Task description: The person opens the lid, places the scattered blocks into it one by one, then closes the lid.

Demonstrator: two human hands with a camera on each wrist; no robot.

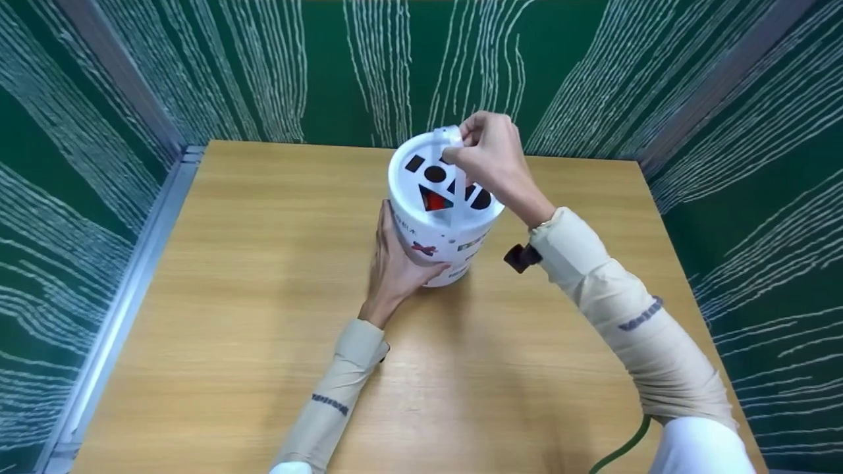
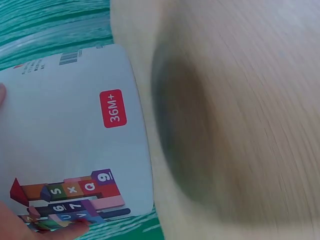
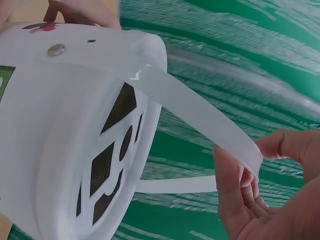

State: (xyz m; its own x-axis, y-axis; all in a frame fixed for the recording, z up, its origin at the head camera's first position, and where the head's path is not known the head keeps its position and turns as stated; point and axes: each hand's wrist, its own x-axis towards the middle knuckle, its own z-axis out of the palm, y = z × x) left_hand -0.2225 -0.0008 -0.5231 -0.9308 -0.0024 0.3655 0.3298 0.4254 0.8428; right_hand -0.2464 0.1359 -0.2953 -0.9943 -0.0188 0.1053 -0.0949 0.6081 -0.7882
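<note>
A white lidded bucket [image 1: 431, 238] stands near the back of the table. Dark cut-out shapes mark its lid [image 1: 403, 172], with something red visible through the triangular one. My left hand [image 1: 395, 266] holds the bucket's lower left side, thumb across the front and fingers round the side, partly hidden. With the thumb and fingers of my right hand [image 1: 494, 150] I pinch the white strap handle [image 3: 200, 112], which arches up over the lid. In the left wrist view, printed letter blocks [image 2: 75, 195] and a red 36M+ label [image 2: 114, 108] show on the wall.
The wooden table [image 1: 263, 263] extends to both sides and toward me. Green panels with white wavy lines [image 1: 329, 66] enclose the back and sides. A metal rail [image 1: 125, 289] runs along the left edge. A green cable [image 1: 622, 447] lies by my right sleeve.
</note>
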